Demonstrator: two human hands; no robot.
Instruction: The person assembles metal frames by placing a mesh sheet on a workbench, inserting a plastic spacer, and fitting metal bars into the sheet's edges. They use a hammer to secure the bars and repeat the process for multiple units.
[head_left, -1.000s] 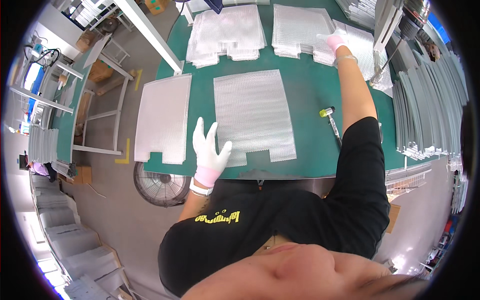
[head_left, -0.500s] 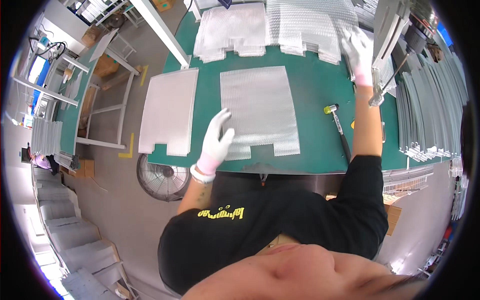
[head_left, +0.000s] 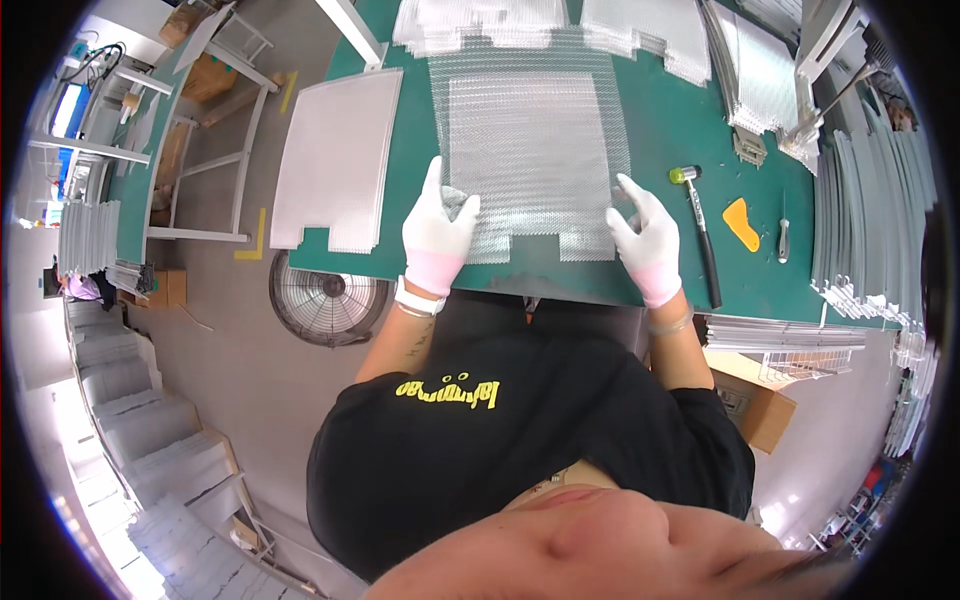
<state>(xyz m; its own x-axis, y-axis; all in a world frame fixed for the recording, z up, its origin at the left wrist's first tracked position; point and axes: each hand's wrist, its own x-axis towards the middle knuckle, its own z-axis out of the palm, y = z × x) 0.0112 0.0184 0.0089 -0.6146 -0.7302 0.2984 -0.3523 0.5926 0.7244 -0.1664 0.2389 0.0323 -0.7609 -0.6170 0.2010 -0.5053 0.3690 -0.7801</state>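
A see-through wire mesh sheet (head_left: 618, 120) spans the space between my hands, overlapping a notched silvery sheet (head_left: 530, 200) on the green table. My left hand (head_left: 438, 232), in a white glove with a pink cuff, is at the mesh's left edge, its forefinger stretched along it and the other fingers curled. At the right edge, my gloved right hand (head_left: 648, 240) has its thumb and fingers bent around the mesh border. Both hands appear to grip the mesh; the exact contact is hard to make out. Left of them lies a stack of pale notched panels (head_left: 335, 160).
Right of my right hand lie a mallet (head_left: 703, 230), a yellow scraper (head_left: 741, 224) and a screwdriver (head_left: 783, 240). More mesh stacks (head_left: 650, 35) sit at the far side. Long metal strips (head_left: 865, 210) line the right. A floor fan (head_left: 332, 290) stands below the table's left edge.
My right hand has come back from the far right to the near side of the table. A mesh sheet now overlaps the notched sheet, with my hands at both its sides.
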